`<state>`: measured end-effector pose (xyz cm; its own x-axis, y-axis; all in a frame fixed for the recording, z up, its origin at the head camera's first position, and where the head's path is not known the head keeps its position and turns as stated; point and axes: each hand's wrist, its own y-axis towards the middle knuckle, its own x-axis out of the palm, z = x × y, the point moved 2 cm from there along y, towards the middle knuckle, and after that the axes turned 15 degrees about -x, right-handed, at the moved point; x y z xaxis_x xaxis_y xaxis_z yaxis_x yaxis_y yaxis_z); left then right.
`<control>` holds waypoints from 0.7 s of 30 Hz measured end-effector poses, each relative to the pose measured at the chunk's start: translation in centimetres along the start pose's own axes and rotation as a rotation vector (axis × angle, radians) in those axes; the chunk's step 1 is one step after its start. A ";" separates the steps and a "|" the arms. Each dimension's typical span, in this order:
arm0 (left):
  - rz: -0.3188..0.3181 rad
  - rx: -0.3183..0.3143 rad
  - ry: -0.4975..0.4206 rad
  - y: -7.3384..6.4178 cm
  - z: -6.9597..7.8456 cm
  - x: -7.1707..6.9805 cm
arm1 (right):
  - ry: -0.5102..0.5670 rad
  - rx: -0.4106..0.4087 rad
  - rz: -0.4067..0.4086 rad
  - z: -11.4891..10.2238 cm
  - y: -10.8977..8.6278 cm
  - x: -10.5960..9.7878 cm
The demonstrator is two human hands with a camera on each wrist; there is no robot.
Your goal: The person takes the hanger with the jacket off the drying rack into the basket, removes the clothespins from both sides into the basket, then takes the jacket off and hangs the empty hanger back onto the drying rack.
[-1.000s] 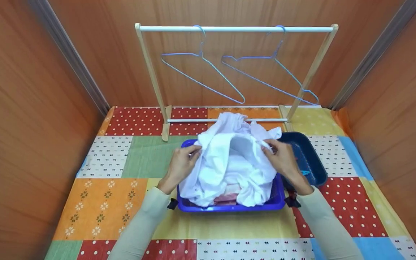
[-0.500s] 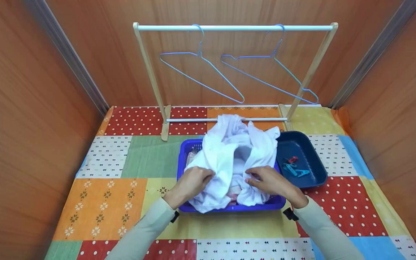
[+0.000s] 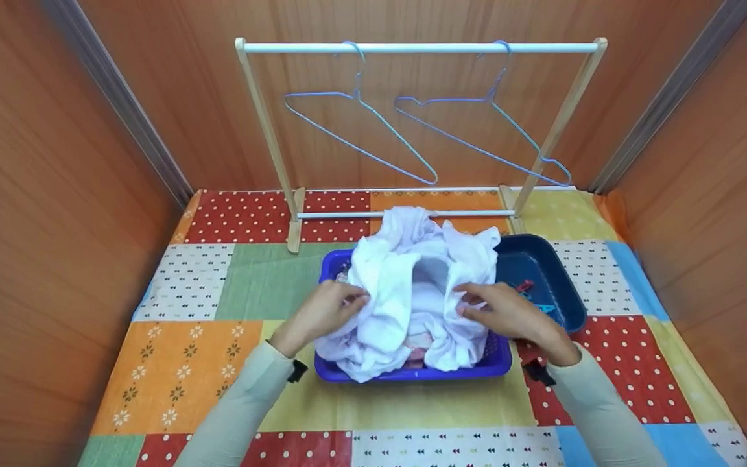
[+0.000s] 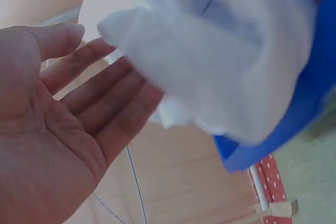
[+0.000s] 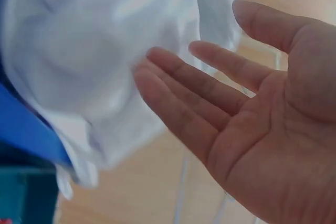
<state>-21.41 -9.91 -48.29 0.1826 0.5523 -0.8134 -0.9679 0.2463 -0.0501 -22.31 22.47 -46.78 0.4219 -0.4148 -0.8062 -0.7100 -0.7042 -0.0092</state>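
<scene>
A bunched white garment point(image 3: 390, 292) is heaped in a purple-blue basket point(image 3: 412, 375), its folds parted around a hollow in the middle. Some pinkish cloth point(image 3: 416, 354) peeks out beneath it near the basket's front rim. At the garment's left side is my left hand point(image 3: 321, 311); in the left wrist view its fingers point(image 4: 113, 98) lie loosely extended against the white cloth, thumb apart. My right hand point(image 3: 509, 314) is at the right side of the garment. Its fingers point(image 5: 184, 98) are spread and relaxed in the right wrist view, tips overlapping the fabric.
Behind the basket stands a rack with a white rail point(image 3: 419, 48), on which a left hanger point(image 3: 356, 95) and a right hanger point(image 3: 454, 100) hang. A dark tray point(image 3: 558, 275) with clothespins point(image 3: 546, 308) sits right of the basket. Wooden panels enclose three sides.
Both hands came from the garment's upper edges down toward its front folds, then spread outward and slightly back. Their fingers have loosened from the cloth, and the garment's opening is wider than half a second ago.
</scene>
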 end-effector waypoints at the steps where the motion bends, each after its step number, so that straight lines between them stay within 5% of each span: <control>1: 0.019 -0.011 -0.010 0.3 -0.3 -0.5 | 0.003 0.005 0.023 0.1 0.0 -0.7; 7: 0.095 -0.063 -0.052 2.8 -1.4 -1.9 | 0.009 0.007 0.227 1.9 1.0 -3.8; 13: 0.087 -0.081 -0.124 6.2 -2.0 -2.4 | 0.021 0.007 0.410 4.6 3.7 -5.0; 15: 0.064 -0.101 -0.133 7.4 -2.2 -2.5 | 0.008 0.035 0.396 5.7 4.7 -5.0; 21: -0.072 -0.167 -0.081 10.9 -3.0 -2.4 | 0.014 0.212 0.183 8.7 7.4 -4.5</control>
<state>-32.96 -10.94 -48.67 0.2591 0.6021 -0.7552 -0.9658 0.1556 -0.2073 -34.38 24.15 -48.37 0.2824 -0.5327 -0.7978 -0.8765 -0.4813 0.0112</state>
